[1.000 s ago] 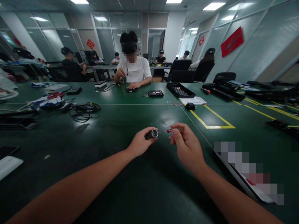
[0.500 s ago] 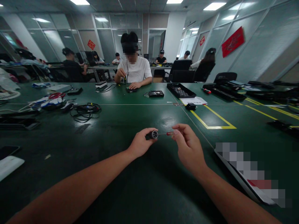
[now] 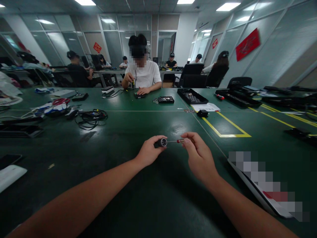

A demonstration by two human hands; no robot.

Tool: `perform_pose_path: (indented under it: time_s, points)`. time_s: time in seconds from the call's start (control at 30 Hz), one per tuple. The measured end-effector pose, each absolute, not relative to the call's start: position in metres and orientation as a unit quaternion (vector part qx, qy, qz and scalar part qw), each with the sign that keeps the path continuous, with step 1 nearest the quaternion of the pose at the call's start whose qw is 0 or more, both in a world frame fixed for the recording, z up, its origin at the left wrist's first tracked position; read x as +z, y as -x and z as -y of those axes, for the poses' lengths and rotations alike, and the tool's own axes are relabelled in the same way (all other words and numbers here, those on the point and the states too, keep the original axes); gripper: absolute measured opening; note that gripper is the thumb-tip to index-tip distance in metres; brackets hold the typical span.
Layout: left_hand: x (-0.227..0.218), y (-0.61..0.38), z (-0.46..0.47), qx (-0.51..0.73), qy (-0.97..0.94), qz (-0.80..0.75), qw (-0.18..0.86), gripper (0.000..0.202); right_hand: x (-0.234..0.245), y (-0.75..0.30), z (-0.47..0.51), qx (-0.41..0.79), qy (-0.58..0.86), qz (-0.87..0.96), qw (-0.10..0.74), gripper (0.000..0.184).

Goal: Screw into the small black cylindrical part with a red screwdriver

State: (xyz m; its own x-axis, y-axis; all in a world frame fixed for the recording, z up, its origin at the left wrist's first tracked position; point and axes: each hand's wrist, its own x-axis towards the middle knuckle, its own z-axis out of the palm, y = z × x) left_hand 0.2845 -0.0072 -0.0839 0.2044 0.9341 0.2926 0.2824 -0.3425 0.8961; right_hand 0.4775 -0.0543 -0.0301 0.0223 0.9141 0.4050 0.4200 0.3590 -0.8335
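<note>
My left hand (image 3: 151,151) is closed around a small black cylindrical part (image 3: 162,142), its round, silver-rimmed end turned toward me and to the right. Between thumb and fingers, my right hand (image 3: 199,152) pinches the red handle of a thin screwdriver (image 3: 178,141). The metal shaft points left and its tip meets the rim or opening of the cylinder; how far in it reaches, I cannot tell. Both hands are held above the green table (image 3: 138,205).
Bundled black cables (image 3: 91,118) lie at left, with a white object (image 3: 11,177) nearer me. A small black block (image 3: 202,113) sits by yellow tape. Beyond are a black tray (image 3: 192,97) and a co-worker (image 3: 146,72) with a tool. A pale, blurred-out object (image 3: 262,191) lies at right.
My right hand and the screwdriver have shifted very slightly left, with the fingers turned a little on the handle. My left hand and the cylinder stay almost in place.
</note>
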Motion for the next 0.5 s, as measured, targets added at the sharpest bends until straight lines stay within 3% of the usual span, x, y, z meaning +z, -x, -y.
perform_pose_path:
  time_s: [0.2, 0.4, 0.5]
  points:
    - [-0.0836, -0.2849, 0.0075, 0.443, -0.697, -0.441, 0.352, 0.040, -0.0305, -0.4771, 0.0537, 0.244, 0.524, 0.662, 0.478, 0.041]
    - [-0.0785, -0.2857, 0.0096, 0.441, -0.685, -0.459, 0.355, 0.038, -0.0353, -0.4763, 0.0510, 0.244, 0.501, 0.649, 0.518, 0.022]
    - [-0.0772, -0.2861, 0.0105, 0.435, -0.685, -0.461, 0.358, 0.038, -0.0337, -0.4770, 0.0516, 0.243, 0.509, 0.654, 0.504, 0.026]
